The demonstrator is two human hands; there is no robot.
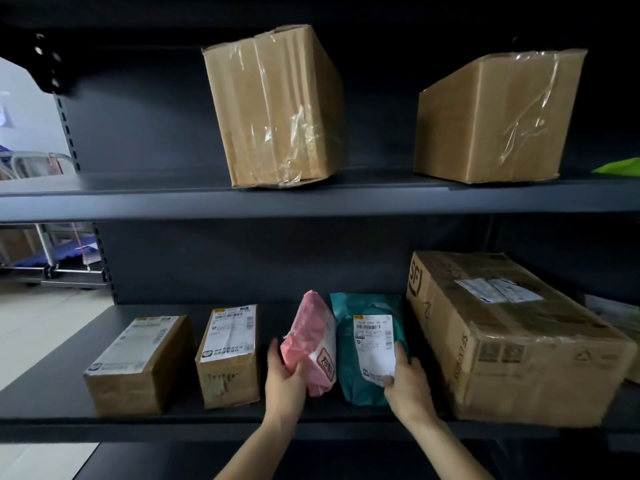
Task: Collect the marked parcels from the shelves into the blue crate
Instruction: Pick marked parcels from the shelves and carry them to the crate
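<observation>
A pink soft parcel (311, 337) stands tilted on the lower shelf (221, 415), and my left hand (285, 382) grips its near end with fingers curled round it. Beside it on the right lies a teal soft parcel (349, 368) with a white label. My right hand (408, 382) holds the teal parcel's near right edge, thumb on the label. The blue crate is not in view.
Two small labelled cardboard boxes (138, 365) (230, 355) sit left of the pink parcel. A large cardboard box (512, 337) fills the shelf's right side. Two taped boxes (277, 105) (495, 116) stand on the upper shelf (138, 199). A trolley (52, 258) is beyond the rack's left edge.
</observation>
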